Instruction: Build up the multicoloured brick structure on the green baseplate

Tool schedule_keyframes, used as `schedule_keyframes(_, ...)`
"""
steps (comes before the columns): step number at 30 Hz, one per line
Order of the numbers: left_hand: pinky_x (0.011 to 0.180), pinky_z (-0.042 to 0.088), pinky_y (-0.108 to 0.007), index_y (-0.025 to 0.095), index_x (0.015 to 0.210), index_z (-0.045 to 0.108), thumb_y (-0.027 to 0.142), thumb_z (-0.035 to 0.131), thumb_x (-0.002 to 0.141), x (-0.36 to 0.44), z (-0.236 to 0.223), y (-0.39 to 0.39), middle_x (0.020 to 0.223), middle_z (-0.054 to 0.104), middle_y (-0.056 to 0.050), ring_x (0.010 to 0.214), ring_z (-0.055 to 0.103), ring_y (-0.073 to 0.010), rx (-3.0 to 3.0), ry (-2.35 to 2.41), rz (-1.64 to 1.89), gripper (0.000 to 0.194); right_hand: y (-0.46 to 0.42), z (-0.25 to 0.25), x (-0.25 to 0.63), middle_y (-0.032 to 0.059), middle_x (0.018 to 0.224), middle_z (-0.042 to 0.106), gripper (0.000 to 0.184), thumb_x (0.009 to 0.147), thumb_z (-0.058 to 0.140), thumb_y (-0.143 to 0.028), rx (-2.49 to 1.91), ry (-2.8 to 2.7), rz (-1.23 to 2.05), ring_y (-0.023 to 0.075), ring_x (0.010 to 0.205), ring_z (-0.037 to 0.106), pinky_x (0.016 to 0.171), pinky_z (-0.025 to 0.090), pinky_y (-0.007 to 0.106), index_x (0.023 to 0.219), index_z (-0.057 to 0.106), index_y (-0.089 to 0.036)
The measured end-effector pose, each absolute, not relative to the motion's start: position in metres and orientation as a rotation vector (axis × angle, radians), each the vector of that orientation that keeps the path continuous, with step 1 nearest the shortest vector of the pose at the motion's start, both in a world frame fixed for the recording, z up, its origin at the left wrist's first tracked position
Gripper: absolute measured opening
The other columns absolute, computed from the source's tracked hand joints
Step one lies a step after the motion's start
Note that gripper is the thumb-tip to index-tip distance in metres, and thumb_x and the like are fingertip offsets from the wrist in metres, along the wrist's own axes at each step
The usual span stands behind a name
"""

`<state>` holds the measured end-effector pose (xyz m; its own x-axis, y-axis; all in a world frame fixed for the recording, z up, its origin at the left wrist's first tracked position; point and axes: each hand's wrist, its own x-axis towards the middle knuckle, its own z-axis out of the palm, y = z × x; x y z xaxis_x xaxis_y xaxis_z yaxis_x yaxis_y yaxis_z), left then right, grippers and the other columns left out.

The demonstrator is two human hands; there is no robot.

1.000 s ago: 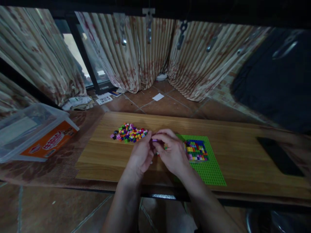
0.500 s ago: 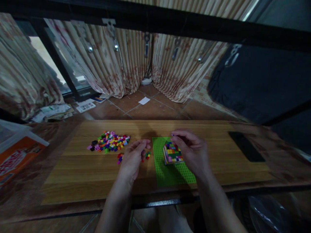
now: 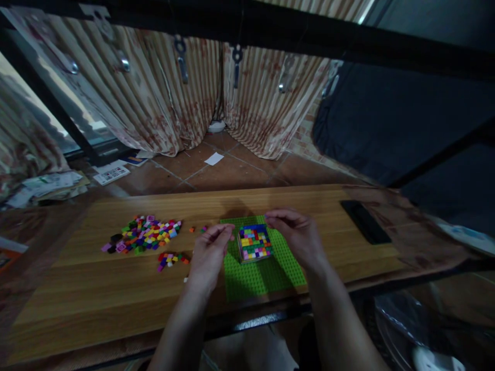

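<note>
A low block of many-coloured toy bricks (image 3: 255,242) stands on the green baseplate (image 3: 251,282), its top made of rows in mixed colours with blue along the far edge. My left hand (image 3: 211,252) is just left of the block, thumb and fingers pinched together. What lies in that pinch, if anything, is too small to make out. Over the baseplate's far right part, my right hand (image 3: 296,234) is closed in a pinch, with a tiny purple brick (image 3: 266,216) showing at the fingertips. Both hands are apart from the block.
A large heap of loose bricks (image 3: 149,234) lies on the left of the wooden table (image 3: 116,304). Nearer me is a smaller brick cluster (image 3: 172,259), with a few stray bricks around. A black phone-like slab (image 3: 365,221) rests at the right.
The view has turned to the right. My left hand has moved right from the loose bricks to beside the block. My right hand has shifted right of the block, uncovering its top.
</note>
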<state>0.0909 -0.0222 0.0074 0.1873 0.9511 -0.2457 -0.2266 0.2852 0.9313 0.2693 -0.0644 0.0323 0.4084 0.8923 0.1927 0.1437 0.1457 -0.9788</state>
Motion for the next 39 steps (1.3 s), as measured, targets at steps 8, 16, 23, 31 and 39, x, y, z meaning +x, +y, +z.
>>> schedule_keyframes(8, 0.048, 0.028, -0.021, 0.015, 0.083, 0.073, 0.035, 0.069, 0.071, 0.1, 0.009, -0.024, 0.06, 0.057, 0.003, 0.049, 0.039, -0.0063, 1.006, 1.044, 1.033, 0.024, -0.069, 0.022, 0.265, 0.0001, 0.086, 0.071, 0.014, 0.075, 0.07, -0.019, -1.328, -1.228, 0.673, 0.0171, 0.084, 0.063, 0.078, 0.049, 0.032, 0.083, 0.076, -0.029)
schedule_keyframes(16, 0.064, 0.045, -0.024, 0.016, 0.081, 0.072, 0.035, 0.07, 0.072, 0.108, 0.007, -0.022, 0.072, 0.068, -0.001, 0.066, 0.058, -0.0128, 1.212, 1.065, 1.042, 0.022, -0.068, 0.012, 0.261, -0.0001, 0.089, 0.07, 0.026, 0.081, 0.067, -0.017, -1.355, -1.478, 0.439, 0.0198, 0.094, 0.057, 0.086, 0.046, 0.038, 0.098, 0.073, -0.035)
schedule_keyframes(23, 0.051, 0.039, -0.021, 0.016, 0.085, 0.071, 0.041, 0.071, 0.07, 0.113, 0.004, -0.023, 0.059, 0.061, 0.002, 0.052, 0.05, -0.0099, 1.355, 1.125, 1.019, 0.029, -0.07, 0.016, 0.264, -0.0005, 0.09, 0.072, 0.033, 0.083, 0.061, -0.013, -1.323, -1.611, 0.335, 0.02, 0.095, 0.057, 0.086, 0.046, 0.038, 0.105, 0.071, -0.035)
schedule_keyframes(31, 0.051, 0.04, -0.021, 0.016, 0.083, 0.072, 0.039, 0.072, 0.069, 0.114, 0.006, -0.024, 0.06, 0.064, 0.002, 0.053, 0.053, -0.0108, 1.332, 1.138, 1.038, 0.027, -0.072, 0.019, 0.264, -0.0012, 0.091, 0.073, 0.03, 0.085, 0.059, -0.016, -1.358, -1.657, 0.275, 0.0202, 0.092, 0.061, 0.085, 0.047, 0.04, 0.103, 0.071, -0.037)
schedule_keyframes(39, 0.051, 0.039, -0.022, 0.017, 0.085, 0.071, 0.042, 0.07, 0.072, 0.115, 0.006, -0.025, 0.059, 0.062, 0.002, 0.052, 0.051, -0.0108, 1.416, 1.175, 0.995, 0.028, -0.071, 0.018, 0.264, -0.0016, 0.093, 0.074, 0.03, 0.086, 0.059, -0.015, -1.334, -1.694, 0.242, 0.0192, 0.094, 0.063, 0.089, 0.046, 0.04, 0.105, 0.071, -0.036)
